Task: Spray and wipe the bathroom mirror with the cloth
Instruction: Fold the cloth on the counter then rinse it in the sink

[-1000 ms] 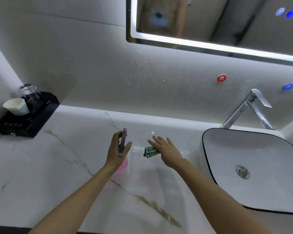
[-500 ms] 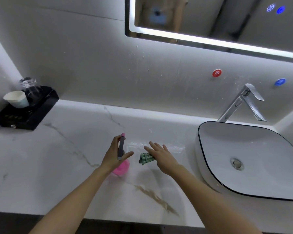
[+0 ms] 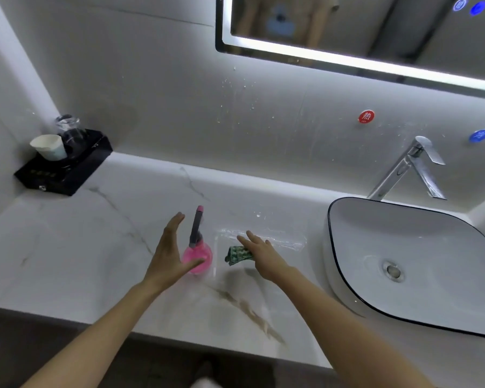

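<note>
Standing just beside left hand point(image 3: 167, 254): spray bottle point(image 3: 197, 252).

Both forearms bare, no sleeves, rings or watch.

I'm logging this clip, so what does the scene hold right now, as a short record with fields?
left hand: open, beside the pink spray bottle, not gripping it
right hand: fingers straight, over the green cloth
clear plastic sheet: lies under the cloth
mirror: on the wall above, out of both hands' touch
sink: right of the cloth
</note>
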Tool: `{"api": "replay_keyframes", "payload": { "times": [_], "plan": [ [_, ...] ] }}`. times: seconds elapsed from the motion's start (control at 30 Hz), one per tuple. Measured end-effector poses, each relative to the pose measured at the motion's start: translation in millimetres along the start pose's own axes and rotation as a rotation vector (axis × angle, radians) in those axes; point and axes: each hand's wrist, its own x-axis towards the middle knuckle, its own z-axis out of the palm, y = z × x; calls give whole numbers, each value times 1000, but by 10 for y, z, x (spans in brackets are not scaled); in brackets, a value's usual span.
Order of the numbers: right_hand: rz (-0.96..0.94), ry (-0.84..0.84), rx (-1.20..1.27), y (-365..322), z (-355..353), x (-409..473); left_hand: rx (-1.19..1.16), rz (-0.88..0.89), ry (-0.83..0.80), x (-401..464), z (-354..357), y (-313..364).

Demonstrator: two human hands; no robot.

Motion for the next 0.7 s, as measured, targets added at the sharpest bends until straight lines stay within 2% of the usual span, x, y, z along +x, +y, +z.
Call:
{"api": "replay_keyframes", "payload": {
  "times": [0.17, 0.27, 0.47, 0.6, 0.7],
  "plan": [
    [14, -32, 133, 155, 88, -76, 10, 249, 160, -187, 45, 408],
    [22, -23, 176, 205, 112, -199, 5, 339, 113, -263, 257, 650],
    [-30, 41, 205, 316, 174, -387, 157, 250, -159, -414, 823, 719],
    [-31, 116, 255, 367, 209, -473, 210, 95, -226, -469, 1036, 670],
    [-33, 140, 283, 411, 236, -504, 228, 61, -246, -438, 1081, 641]
  ]
}}
